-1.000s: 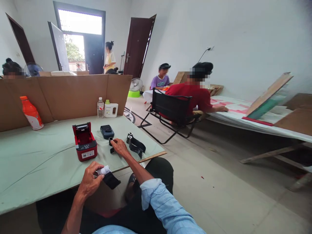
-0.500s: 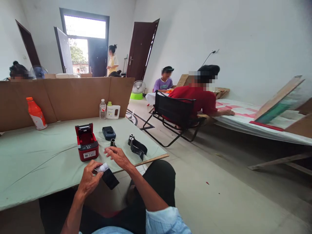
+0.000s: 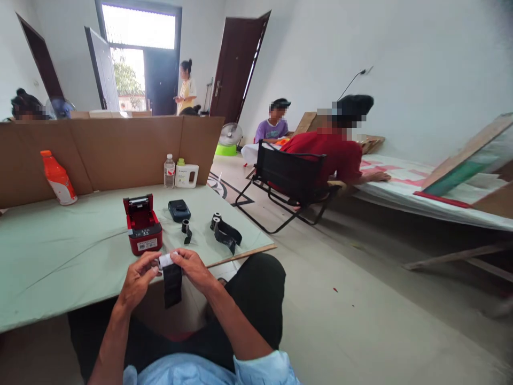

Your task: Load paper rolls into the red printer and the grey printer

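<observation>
In front of the table edge, a small white roll [image 3: 167, 260] with a black strip [image 3: 172, 286] hanging down from it is held between both hands. My left hand [image 3: 138, 278] pinches the roll's left end. Closed on its right end is my right hand [image 3: 194, 270], thumb on top. Just beyond the left hand stands a red and black label printer [image 3: 145, 230], its lid raised. Past the right hand lie a small black roll [image 3: 186, 226] with a short loose tail and a pair of rolls joined by a long black strip [image 3: 228, 234].
A dark blue box-like device [image 3: 179, 210] rests behind the small roll. Along the cardboard partition [image 3: 124, 152] stand an orange bottle [image 3: 58, 177], a clear bottle [image 3: 169, 172] and a white jug [image 3: 186, 174]. On the right, a person in red sits in a black folding chair [image 3: 288, 166].
My right hand has come down and left to grip the roll's right end. The black strip, slanted before, now hangs nearly straight. The view has shifted slightly.
</observation>
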Demonstrator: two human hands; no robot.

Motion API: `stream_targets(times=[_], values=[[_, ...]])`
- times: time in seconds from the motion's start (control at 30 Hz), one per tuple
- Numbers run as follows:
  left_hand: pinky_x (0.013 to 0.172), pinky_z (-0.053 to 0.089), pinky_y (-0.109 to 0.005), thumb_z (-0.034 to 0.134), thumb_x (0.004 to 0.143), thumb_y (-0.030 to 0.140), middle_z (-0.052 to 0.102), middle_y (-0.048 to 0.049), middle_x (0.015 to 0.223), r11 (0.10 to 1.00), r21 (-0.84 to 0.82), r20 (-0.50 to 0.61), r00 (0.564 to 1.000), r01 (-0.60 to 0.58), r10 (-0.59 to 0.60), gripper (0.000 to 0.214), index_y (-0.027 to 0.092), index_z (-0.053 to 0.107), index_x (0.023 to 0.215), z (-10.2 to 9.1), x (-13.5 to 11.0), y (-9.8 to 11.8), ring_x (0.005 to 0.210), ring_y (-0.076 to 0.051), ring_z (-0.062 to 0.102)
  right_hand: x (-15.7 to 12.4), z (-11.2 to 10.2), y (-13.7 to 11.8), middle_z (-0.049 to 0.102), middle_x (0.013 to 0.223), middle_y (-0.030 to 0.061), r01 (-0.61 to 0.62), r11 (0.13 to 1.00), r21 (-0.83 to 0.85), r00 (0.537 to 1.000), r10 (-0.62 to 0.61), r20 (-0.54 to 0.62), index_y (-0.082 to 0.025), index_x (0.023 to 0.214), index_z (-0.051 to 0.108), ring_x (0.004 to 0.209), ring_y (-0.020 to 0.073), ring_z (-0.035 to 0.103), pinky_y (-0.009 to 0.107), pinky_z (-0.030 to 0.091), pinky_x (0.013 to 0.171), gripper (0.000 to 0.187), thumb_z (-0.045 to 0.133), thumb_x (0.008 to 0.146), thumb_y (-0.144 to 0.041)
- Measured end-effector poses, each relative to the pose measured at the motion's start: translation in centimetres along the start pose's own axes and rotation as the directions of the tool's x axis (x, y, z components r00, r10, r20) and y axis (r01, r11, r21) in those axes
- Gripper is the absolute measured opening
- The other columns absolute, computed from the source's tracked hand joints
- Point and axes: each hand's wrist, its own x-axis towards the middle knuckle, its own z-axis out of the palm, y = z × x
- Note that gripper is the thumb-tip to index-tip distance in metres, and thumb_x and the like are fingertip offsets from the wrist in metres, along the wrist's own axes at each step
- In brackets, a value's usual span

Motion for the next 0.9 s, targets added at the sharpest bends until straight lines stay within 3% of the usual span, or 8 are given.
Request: stream_targets(times=[0.17, 0.37, 0.57, 0.7, 0.8, 0.9], values=[[0.075, 0.059, -0.027, 0.078, 0.081, 0.029, 0.073, -0.0039, 0.102, 0.999, -0.004, -0.046, 0.998, 0.035, -0.035, 0.031, 0.019, 0.083, 0.110, 0.3, 0.1, 0.7, 0.081, -0.014, 0.066, -0.7, 0.9, -0.2, 0.070, 0.072, -0.0005, -0.073, 0.984, 0.163, 0.997, 0.067, 0.042, -0.016, 0.085, 0.075, 0.067, 0.0138, 0.061, 0.026, 0.048, 0.068, 0.058, 0.093, 0.067, -0.068], [0.067, 0.054, -0.025, 0.081, 0.081, 0.033, 0.072, -0.0021, 0.086, 0.991, -0.037, 0.004, 0.991, 0.131, -0.131, 0.035, 0.016, 0.081, 0.110, 0.5, 0.0, 0.4, 0.072, -0.013, 0.062, -1.3, 0.9, 0.3, 0.072, 0.074, -0.0003, -0.114, 0.977, 0.181, 0.993, 0.109, 0.032, -0.017, 0.086, 0.076, 0.067, 0.0134, 0.062, 0.026, 0.049, 0.067, 0.057, 0.093, 0.069, -0.068], [0.091, 0.055, -0.032, 0.089, 0.077, 0.038, 0.075, -0.0081, 0.113, 0.978, -0.179, 0.157, 0.984, 0.109, -0.081, 0.042, 0.018, 0.079, 0.113, -0.1, -0.3, 0.5, 0.102, -0.022, 0.068, -1.7, 0.9, 0.4, 0.074, 0.084, -0.0002, -0.117, 0.981, 0.154, 0.992, 0.110, 0.055, -0.018, 0.101, 0.077, 0.073, 0.0130, 0.062, 0.025, 0.048, 0.070, 0.058, 0.092, 0.072, -0.066], [0.088, 0.054, -0.031, 0.095, 0.070, 0.039, 0.074, -0.0081, 0.112, 0.964, -0.219, 0.268, 0.960, 0.149, -0.087, 0.051, 0.018, 0.075, 0.112, -0.6, -0.4, -0.1, 0.098, -0.021, 0.069, -2.0, 1.4, 0.1, 0.075, 0.091, 0.0004, -0.120, 0.986, 0.116, 0.991, 0.113, 0.067, -0.019, 0.112, 0.075, 0.078, 0.0135, 0.064, 0.024, 0.048, 0.072, 0.062, 0.092, 0.073, -0.063], [0.081, 0.054, -0.028, 0.098, 0.067, 0.039, 0.073, -0.0070, 0.110, 0.963, -0.233, 0.262, 0.962, 0.138, -0.074, 0.056, 0.018, 0.072, 0.112, -0.8, -0.5, -0.5, 0.088, -0.017, 0.067, -2.4, 1.8, -0.2, 0.071, 0.081, -0.0017, -0.170, 0.976, 0.139, 0.981, 0.154, 0.119, -0.019, 0.114, 0.074, 0.068, 0.0122, 0.060, 0.024, 0.048, 0.064, 0.063, 0.092, 0.074, -0.064], [0.081, 0.054, -0.027, 0.099, 0.063, 0.036, 0.072, -0.0092, 0.115, 0.980, -0.191, 0.203, 0.979, 0.056, -0.016, 0.059, 0.017, 0.072, 0.112, -0.8, -0.5, -0.4, 0.094, -0.018, 0.067, -2.8, 1.7, -0.3, 0.072, 0.079, -0.0014, -0.207, 0.962, 0.180, 0.971, 0.178, 0.161, -0.018, 0.109, 0.074, 0.064, 0.0123, 0.060, 0.024, 0.049, 0.062, 0.065, 0.093, 0.070, -0.066]])
